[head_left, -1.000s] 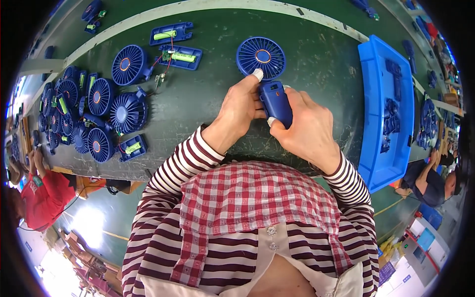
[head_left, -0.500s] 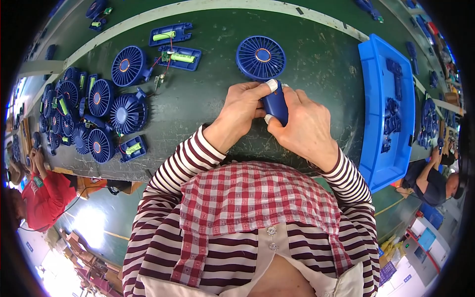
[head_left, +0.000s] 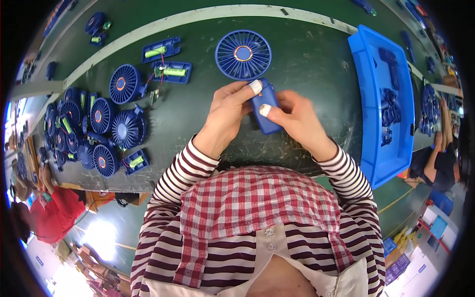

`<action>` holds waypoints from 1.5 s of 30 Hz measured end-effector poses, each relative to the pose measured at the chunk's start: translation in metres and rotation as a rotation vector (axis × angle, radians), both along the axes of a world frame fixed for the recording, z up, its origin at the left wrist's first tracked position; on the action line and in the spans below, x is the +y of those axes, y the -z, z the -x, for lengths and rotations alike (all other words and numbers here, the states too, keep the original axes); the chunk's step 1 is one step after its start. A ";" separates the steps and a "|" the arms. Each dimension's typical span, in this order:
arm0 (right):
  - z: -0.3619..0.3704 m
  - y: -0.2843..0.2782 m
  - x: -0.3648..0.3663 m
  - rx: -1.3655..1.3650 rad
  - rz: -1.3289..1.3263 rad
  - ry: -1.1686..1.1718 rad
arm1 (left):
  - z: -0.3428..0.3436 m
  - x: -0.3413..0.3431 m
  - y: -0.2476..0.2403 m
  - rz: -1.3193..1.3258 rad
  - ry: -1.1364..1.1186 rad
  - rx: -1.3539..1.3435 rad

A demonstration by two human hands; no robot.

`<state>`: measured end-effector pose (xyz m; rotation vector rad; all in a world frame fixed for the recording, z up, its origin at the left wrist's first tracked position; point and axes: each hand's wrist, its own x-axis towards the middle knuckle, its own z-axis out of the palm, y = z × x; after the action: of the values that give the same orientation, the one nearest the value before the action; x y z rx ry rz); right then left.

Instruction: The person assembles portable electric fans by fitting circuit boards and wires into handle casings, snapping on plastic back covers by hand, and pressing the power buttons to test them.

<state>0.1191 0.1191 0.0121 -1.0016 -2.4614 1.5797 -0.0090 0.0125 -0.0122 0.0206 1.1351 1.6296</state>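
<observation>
Two hands work on one blue fan handle point(head_left: 267, 119), positioned over the tabletop point(head_left: 321, 59) in front of the torso, its upper end near the round fan head point(head_left: 243, 53); whether the two parts are joined cannot be told. The left hand point(head_left: 224, 111) has its fingers closed on the upper left side of the handle, its white-covered thumb on the face. The right hand point(head_left: 299, 118) sets its white-covered thumb lower on the same face; its other fingers are part-curled and blurred, so whether they grip cannot be told. The step in hand appears to be pressing or checking the handle casing. The next move probably calls for firm left-hand support and even thumb pressure along the casing. Opened casings with green cells point(head_left: 174, 72) lie to the left; a blue bin point(head_left: 383, 161) stands to the right.
</observation>
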 end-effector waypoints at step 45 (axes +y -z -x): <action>-0.001 -0.007 -0.035 0.073 -0.798 -0.151 | -0.008 -0.004 -0.001 0.166 0.027 -0.025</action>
<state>0.1199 0.0843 0.0191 -0.6092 -2.7508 0.5010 -0.0009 0.0080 -0.0111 -0.0920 1.2423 1.5031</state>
